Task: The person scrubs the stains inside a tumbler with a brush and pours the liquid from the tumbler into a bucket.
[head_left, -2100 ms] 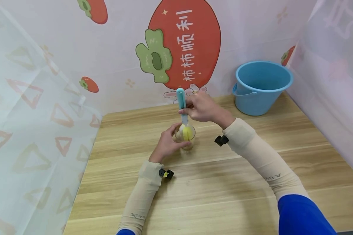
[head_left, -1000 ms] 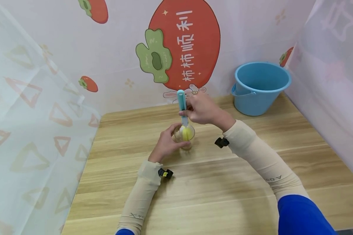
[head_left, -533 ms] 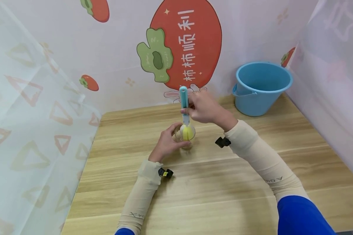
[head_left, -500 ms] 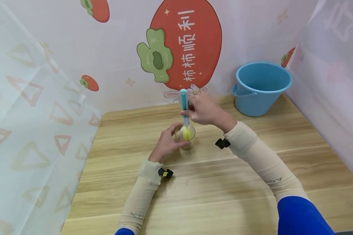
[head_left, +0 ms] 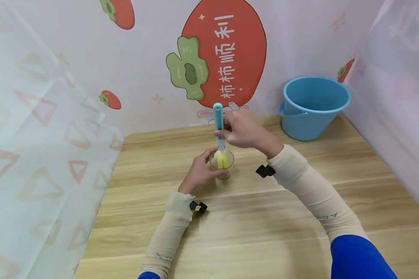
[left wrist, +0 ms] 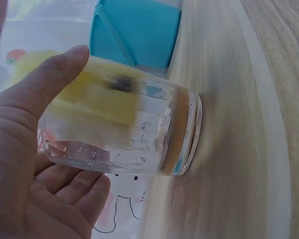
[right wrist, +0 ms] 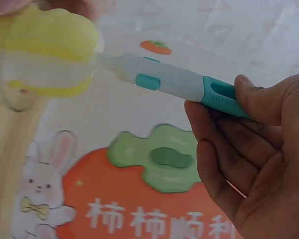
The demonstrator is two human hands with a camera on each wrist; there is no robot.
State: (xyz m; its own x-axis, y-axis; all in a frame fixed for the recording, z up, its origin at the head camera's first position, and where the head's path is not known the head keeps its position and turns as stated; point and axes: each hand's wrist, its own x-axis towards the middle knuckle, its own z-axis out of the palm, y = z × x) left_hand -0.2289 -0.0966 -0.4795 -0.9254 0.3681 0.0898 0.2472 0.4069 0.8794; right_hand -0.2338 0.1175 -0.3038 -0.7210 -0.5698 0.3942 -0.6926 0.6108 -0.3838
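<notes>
My left hand (head_left: 199, 171) grips a clear drinking glass (left wrist: 149, 142), thumb on one side and fingers on the other. The glass stands upright on the wooden table. In my right hand (head_left: 243, 128) is a bottle brush (right wrist: 159, 77) with a teal and white handle, pinched between thumb and fingers and held nearly upright above the glass. Its yellow and white sponge head (right wrist: 55, 47) is partly inside the glass and partly out above the rim. Drops and wet streaks show on the glass wall in the left wrist view.
A blue bucket (head_left: 310, 120) with its handle hanging down stands at the table's back right corner. Printed curtains (head_left: 143, 69) enclose the back and both sides of the wooden table (head_left: 265, 232).
The brush has shifted slightly up and down in the glass and now sits a bit higher than half a second ago. The left hand keeps its hold on the glass. The head view has shifted slightly.
</notes>
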